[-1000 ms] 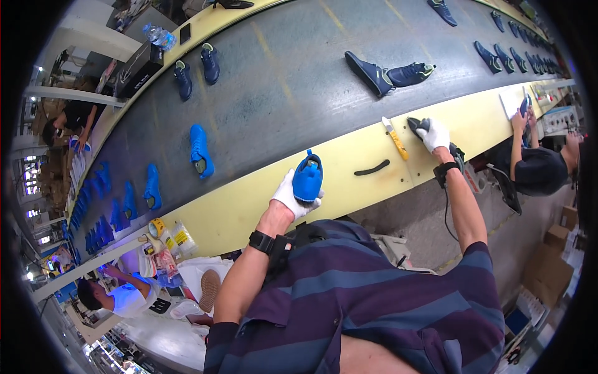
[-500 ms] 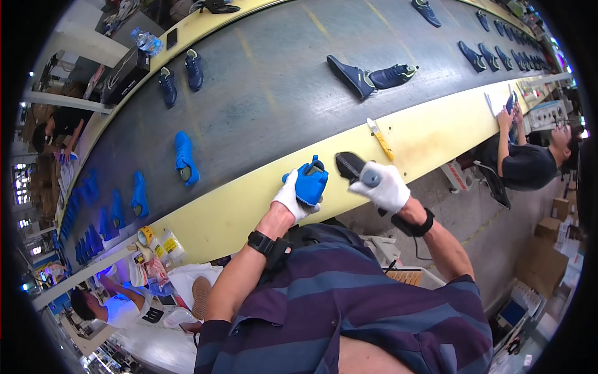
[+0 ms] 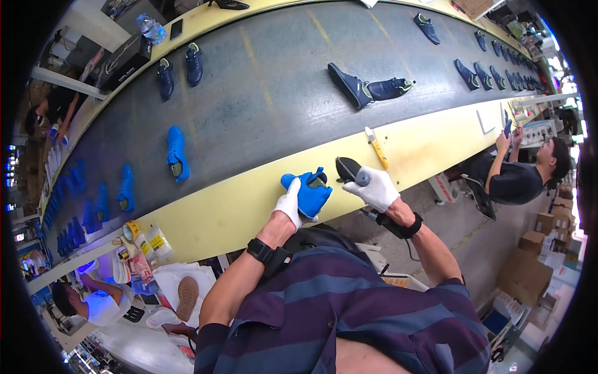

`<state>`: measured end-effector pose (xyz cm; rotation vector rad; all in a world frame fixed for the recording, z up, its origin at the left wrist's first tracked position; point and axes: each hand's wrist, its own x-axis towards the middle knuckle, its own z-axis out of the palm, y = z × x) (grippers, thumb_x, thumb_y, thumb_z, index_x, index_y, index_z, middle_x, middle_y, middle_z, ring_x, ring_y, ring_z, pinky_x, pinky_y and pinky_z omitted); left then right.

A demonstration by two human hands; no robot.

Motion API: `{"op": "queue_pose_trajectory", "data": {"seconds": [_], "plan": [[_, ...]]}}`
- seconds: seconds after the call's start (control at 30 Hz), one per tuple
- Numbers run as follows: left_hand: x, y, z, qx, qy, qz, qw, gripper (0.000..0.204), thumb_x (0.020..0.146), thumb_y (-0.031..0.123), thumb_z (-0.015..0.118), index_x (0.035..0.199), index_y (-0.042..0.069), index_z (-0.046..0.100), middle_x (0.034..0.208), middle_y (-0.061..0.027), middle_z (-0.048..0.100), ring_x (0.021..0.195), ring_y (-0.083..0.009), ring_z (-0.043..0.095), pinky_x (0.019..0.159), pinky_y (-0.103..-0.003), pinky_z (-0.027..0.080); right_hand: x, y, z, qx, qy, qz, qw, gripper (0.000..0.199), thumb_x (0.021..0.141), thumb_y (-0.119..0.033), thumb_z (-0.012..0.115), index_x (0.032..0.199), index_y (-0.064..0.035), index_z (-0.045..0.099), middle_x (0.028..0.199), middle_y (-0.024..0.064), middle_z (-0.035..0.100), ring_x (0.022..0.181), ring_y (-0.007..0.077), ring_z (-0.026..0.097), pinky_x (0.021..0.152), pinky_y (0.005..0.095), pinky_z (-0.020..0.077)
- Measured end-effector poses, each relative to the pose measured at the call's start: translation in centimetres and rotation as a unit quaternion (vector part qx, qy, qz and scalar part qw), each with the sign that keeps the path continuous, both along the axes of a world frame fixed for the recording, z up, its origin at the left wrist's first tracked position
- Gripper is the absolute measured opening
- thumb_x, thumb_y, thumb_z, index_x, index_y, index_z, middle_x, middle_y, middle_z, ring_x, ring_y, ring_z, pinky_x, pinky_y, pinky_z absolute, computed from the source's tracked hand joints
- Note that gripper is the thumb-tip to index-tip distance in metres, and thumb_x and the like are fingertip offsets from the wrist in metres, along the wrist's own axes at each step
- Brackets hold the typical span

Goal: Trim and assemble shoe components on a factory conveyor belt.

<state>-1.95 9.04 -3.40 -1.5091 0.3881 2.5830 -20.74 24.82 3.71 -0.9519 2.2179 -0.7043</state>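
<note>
My left hand [image 3: 288, 206], in a white glove, is closed around a bright blue shoe [image 3: 313, 198] with its opening facing up. My right hand [image 3: 379, 189], also gloved in white, grips a black, pointed, flat-faced tool [image 3: 346, 167] with a grey rounded knob; its exact kind is unclear. The tool's tip is apart from the shoe, just to its right. Both hands are over the near yellow edge of the bench [image 3: 249, 206]. Beyond my right hand lies a yellow-handled knife [image 3: 377, 148].
A dark conveyor belt [image 3: 261, 118] carries blue shoes [image 3: 177, 154] at left and navy shoes [image 3: 351, 86] farther off. A tape roll [image 3: 131, 230] and plastic bags lie at the bench's left end. One co-worker [image 3: 516, 174] sits at right, another [image 3: 93, 302] at lower left.
The blue shoe has tilted in my left hand. My right hand has shifted slightly left with the black tool. In the picture, the blue shoes on the belt sit farther left.
</note>
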Motion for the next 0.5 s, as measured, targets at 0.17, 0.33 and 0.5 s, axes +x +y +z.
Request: {"op": "queue_pose_trajectory", "data": {"seconds": [0.17, 0.33, 0.5], "plan": [[-1.2, 0.8, 0.0, -0.124, -0.014, 0.005, 0.992, 0.072, 0.104, 0.060, 0.052, 0.151, 0.006, 0.042, 0.145, -0.0162, 0.056, 0.127, -0.0366, 0.061, 0.094, -0.070, 0.049, -0.4, 1.8, 1.8, 0.083, -0.062, -0.081, 0.991, 0.038, 0.086, -0.029, 0.082, 0.096, 0.0044, 0.068, 0.079, 0.0121, 0.069, 0.074, 0.0172, 0.068, 0.071, 0.0348, 0.0547], [-2.8, 0.2, -9.1, -0.060, -0.031, -0.155, 0.986, 0.079, 0.105, 0.058, 0.051, 0.153, -0.003, 0.037, 0.151, -0.0358, 0.047, 0.131, -0.0530, 0.055, 0.105, -0.063, 0.049, -0.8, 4.3, -0.4, 0.045, -0.069, -0.082, 0.993, 0.040, 0.087, -0.026, 0.081, 0.111, 0.0026, 0.064, 0.092, 0.0155, 0.072, 0.086, 0.0208, 0.071, 0.081, 0.0339, 0.0563], [-3.6, -0.1, -6.2, -0.025, -0.059, -0.335, 0.940, 0.078, 0.102, 0.060, 0.053, 0.147, -0.003, 0.045, 0.143, -0.0332, 0.055, 0.124, -0.0451, 0.063, 0.098, -0.055, 0.055, -2.0, 7.4, -3.0, 0.046, -0.083, -0.142, 0.985, 0.040, 0.087, -0.026, 0.080, 0.111, 0.0022, 0.063, 0.091, 0.0168, 0.071, 0.085, 0.0247, 0.072, 0.080, 0.0350, 0.0564]]}}
